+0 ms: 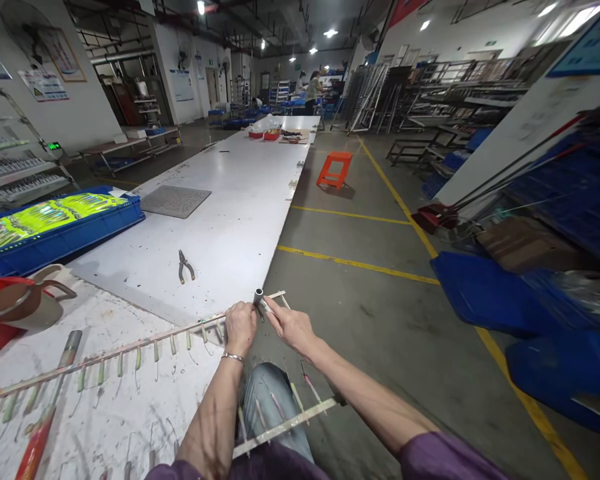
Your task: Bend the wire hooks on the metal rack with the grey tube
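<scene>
A short grey metal tube (259, 293) points up between my two hands, its round open end facing me. My left hand (241, 327) is closed beside it, with a bracelet on the wrist; its fingers hide what they grip. From the other side, the closed fingers of my right hand (291, 327) press against the tube. A long thin strip (145, 341) runs leftward from my hands across the table, with several pale green pegs and bent wires hanging from it. A second pegged strip (287, 425) crosses over my lap.
Pliers (185, 268) lie on the white table (230, 207), beyond them a grey mat (175, 201). To the left are a blue crate (65, 230) of yellow packets, a brown jug (35, 303) and a red-handled rod (35, 443). An orange stool (335, 170) stands right.
</scene>
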The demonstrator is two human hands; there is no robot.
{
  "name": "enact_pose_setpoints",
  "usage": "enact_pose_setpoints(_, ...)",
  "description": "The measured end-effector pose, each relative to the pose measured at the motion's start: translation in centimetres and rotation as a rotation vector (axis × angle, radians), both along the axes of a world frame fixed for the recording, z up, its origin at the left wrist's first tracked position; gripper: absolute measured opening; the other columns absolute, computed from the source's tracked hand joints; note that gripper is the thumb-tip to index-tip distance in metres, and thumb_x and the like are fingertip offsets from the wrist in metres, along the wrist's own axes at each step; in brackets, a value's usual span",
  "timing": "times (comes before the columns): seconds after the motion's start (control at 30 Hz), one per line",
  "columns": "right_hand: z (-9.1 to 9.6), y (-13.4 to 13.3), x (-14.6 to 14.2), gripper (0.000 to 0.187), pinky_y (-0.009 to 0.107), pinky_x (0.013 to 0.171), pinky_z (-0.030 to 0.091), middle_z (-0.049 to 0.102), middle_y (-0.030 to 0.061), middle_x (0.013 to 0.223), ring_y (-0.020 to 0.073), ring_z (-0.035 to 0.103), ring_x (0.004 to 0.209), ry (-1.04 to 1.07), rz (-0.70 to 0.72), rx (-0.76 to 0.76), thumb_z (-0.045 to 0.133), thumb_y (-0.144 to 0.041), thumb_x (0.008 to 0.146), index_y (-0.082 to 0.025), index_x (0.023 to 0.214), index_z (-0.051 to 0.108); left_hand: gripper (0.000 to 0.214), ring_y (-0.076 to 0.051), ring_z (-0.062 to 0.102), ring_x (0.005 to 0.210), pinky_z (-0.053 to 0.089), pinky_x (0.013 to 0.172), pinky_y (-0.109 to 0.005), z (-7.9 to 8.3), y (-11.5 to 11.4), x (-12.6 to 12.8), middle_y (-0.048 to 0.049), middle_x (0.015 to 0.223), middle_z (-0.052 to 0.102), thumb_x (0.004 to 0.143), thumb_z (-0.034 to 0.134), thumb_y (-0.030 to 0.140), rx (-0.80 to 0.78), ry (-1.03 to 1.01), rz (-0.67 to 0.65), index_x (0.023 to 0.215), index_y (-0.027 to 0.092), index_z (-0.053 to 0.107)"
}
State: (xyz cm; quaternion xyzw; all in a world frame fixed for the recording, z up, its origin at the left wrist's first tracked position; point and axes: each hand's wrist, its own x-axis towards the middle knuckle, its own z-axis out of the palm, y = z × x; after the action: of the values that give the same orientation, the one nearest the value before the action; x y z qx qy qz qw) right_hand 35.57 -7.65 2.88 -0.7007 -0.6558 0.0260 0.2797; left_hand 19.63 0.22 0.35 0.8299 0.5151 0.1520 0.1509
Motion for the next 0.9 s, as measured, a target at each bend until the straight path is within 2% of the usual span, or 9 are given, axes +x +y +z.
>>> enact_pose_setpoints(0.07,0.2,-0.1,0.2,0.042,0.023,0.065,0.054,0.086,0.0084,0.092,0.0214,0.079,0.077,-0.031,0.047,-0.039,0.054,-0.036,0.108,-0.026,0.141,0.077,0.025,-0.030,0.069,0.104,0.050,0.093,-0.040,0.0,-0.1,-0.1,-0.0137,0.102,0.074,0.103,0.050,0.016,0.000,0.022,-0.008,0.097,0.020,0.074)
enact_pose_setpoints(0.17,0.7,-0.2,0.6,0.048,0.023,0.076,0.056,0.086,0.0107,0.110,0.0203,0.080,0.089,0.030,0.007,0.147,0.046,-0.038,0.112,-0.025,0.151,0.070,0.025,-0.029,0.069,0.103,0.050,0.093,-0.039,0.0,-0.1,-0.2,-0.0134,0.102,0.074,0.104,0.050,0.017,0.016,0.004,-0.013,0.099,0.020,0.074)
enact_pose_setpoints(0.23,0.7,-0.2,0.7,0.051,0.023,0.079,0.057,0.085,0.0127,0.115,0.0202,0.080,0.091,0.039,-0.030,0.185,0.043,-0.038,0.113,-0.021,0.153,0.069,0.024,-0.027,0.070,0.102,0.050,0.093,-0.037,-0.2,-0.1,-0.3,-0.0125,0.103,0.075,0.105,0.051,0.017,0.020,-0.038,-0.014,0.101,0.019,0.075)
enact_pose_setpoints(0.4,0.2,0.2,0.8,0.044,0.020,0.064,0.050,0.087,0.0073,0.098,0.0189,0.079,0.081,-0.106,-0.007,-0.115,0.053,-0.033,0.108,-0.026,0.146,0.073,0.021,-0.025,0.071,0.098,0.050,0.089,-0.035,-1.0,0.0,-0.1,-0.0106,0.098,0.076,0.105,0.057,0.018,0.062,-0.048,0.012,0.098,0.018,0.076)
enact_pose_setpoints(0.57,0.2,0.0,0.6,0.050,0.021,0.077,0.055,0.085,0.0119,0.113,0.0185,0.080,0.091,-0.066,-0.058,0.126,0.042,-0.033,0.114,-0.020,0.155,0.066,0.018,-0.022,0.070,0.092,0.049,0.084,-0.032,-1.7,0.1,0.1,-0.0074,0.094,0.076,0.102,0.060,0.014,0.145,-0.082,0.023,0.097,0.018,0.076)
enact_pose_setpoints(0.6,0.2,0.0,0.4,0.049,0.021,0.077,0.055,0.085,0.0121,0.110,0.0187,0.080,0.090,-0.078,-0.057,0.106,0.042,-0.033,0.114,-0.019,0.155,0.066,0.017,-0.022,0.070,0.091,0.049,0.083,-0.032,-1.8,0.2,0.1,-0.0073,0.093,0.075,0.101,0.060,0.013,0.149,-0.086,0.023,0.097,0.018,0.076)
enact_pose_setpoints(0.7,0.4,0.2,0.3,0.044,0.021,0.070,0.054,0.086,0.0086,0.097,0.0193,0.080,0.082,-0.142,0.007,-0.098,0.052,-0.031,0.110,-0.024,0.150,0.071,0.018,-0.022,0.069,0.091,0.048,0.083,-0.033,-2.0,0.2,0.0,-0.0075,0.093,0.075,0.101,0.060,0.013,0.142,-0.082,0.031,0.095,0.018,0.076)
enact_pose_setpoints(0.77,0.7,0.3,0.5,0.042,0.021,0.069,0.054,0.087,0.0068,0.100,0.0189,0.080,0.083,-0.130,0.044,-0.137,0.055,-0.031,0.109,-0.028,0.148,0.072,0.018,-0.022,0.068,0.091,0.047,0.083,-0.033,-2.1,0.2,-0.1,-0.0071,0.092,0.075,0.101,0.060,0.013,0.138,-0.089,0.018,0.095,0.018,0.076)
enact_pose_setpoints(0.9,1.3,0.2,1.1,0.047,0.022,0.078,0.057,0.085,0.0110,0.115,0.0174,0.080,0.088,0.007,-0.050,0.134,0.044,-0.033,0.114,-0.022,0.154,0.066,0.019,-0.021,0.066,0.090,0.045,0.085,-0.032,-1.8,0.1,-0.2,-0.0072,0.092,0.074,0.101,0.059,0.013,0.119,-0.106,-0.016,0.096,0.018,0.076)
